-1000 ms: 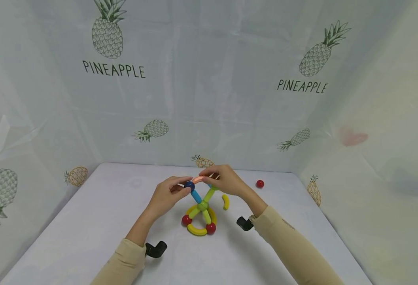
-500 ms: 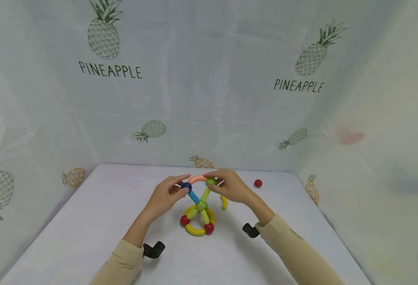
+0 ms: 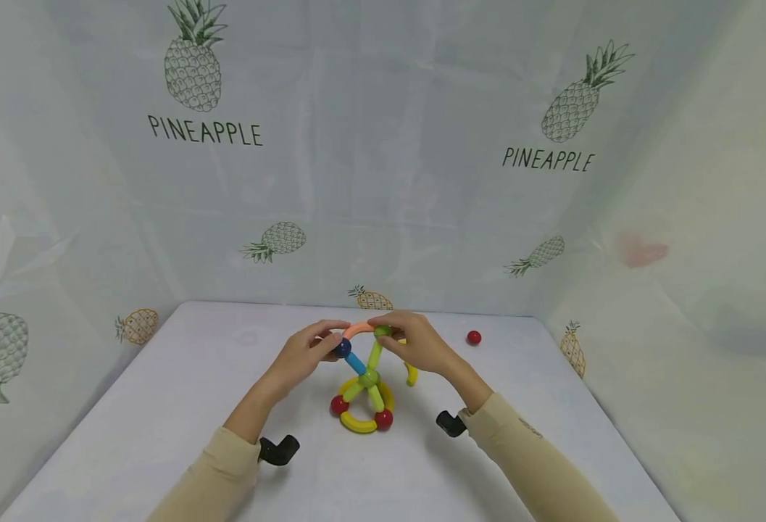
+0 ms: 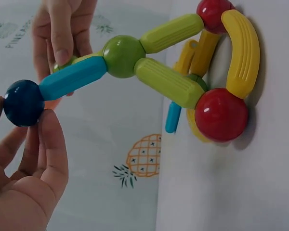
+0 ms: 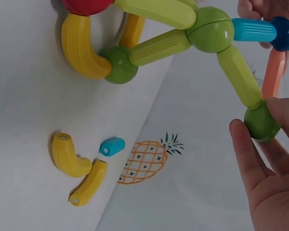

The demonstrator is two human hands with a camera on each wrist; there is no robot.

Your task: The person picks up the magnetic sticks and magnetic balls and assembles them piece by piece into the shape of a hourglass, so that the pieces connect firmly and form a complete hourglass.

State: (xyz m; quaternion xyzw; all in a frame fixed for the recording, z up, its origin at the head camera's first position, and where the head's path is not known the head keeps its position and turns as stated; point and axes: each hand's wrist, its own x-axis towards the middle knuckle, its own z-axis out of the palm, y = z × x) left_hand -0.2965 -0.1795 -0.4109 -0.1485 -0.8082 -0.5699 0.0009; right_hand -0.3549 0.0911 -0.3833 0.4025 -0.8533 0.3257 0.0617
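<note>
My left hand [image 3: 298, 360] pinches a dark blue ball [image 4: 24, 103] at the end of a light blue rod [image 4: 73, 78]. With thumb and fingers, my right hand [image 3: 420, 342] holds a green ball [image 5: 262, 122] atop a lime rod [image 5: 239, 77]. A coral curved rod [image 3: 358, 330] arches between these two balls. Both straight rods rise from a central green ball [image 3: 369, 378]. Below it, lime rods slope down to a base ring of yellow curved rods [image 3: 359, 423], red balls [image 3: 384, 419] and a green ball [image 5: 121, 65], standing on the table.
Behind the model lie loose yellow curved rods [image 5: 88, 184] and a short blue rod [image 5: 112, 146]. A red ball [image 3: 474, 337] sits farther back right. Black fittings [image 3: 280, 451] stick out at both wrists. A pineapple-print curtain [image 3: 383, 181] surrounds the white table [image 3: 226, 384].
My right fingers have shifted from the coral rod's end to around the upper green ball. That ball and its lime rod have swung slightly left; the dark blue ball sits a little lower.
</note>
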